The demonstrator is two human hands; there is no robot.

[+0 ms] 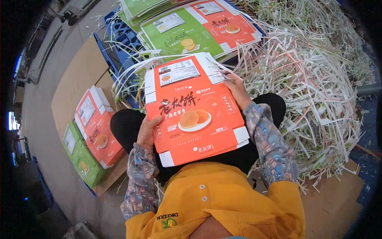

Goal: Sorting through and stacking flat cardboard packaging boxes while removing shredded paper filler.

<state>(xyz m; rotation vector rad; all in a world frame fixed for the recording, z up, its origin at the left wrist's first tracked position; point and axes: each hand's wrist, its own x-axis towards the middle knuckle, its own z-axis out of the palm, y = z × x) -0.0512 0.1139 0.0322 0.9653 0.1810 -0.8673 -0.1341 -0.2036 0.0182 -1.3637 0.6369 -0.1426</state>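
A small stack of flat red carton blanks (221,133) with white flaps rests over my lap, printed with a picture of round cakes. My left hand (147,131) grips its left edge, thumb on the printed face. At the upper right edge, my right hand (236,91) is closed round the sheets, with some of its fingers hidden beneath. Thin white paper strips (217,61) stick out along the stack's far corners. Just beyond lie larger sheets of joined green and red blanks (175,36).
A big heap of shredded paper trimmings (294,91) fills the right side. On brown cardboard (69,93) at the left lie a red blank stack (95,131) and a green blank stack (81,155). A blue pallet (113,24) shows under the far sheets.
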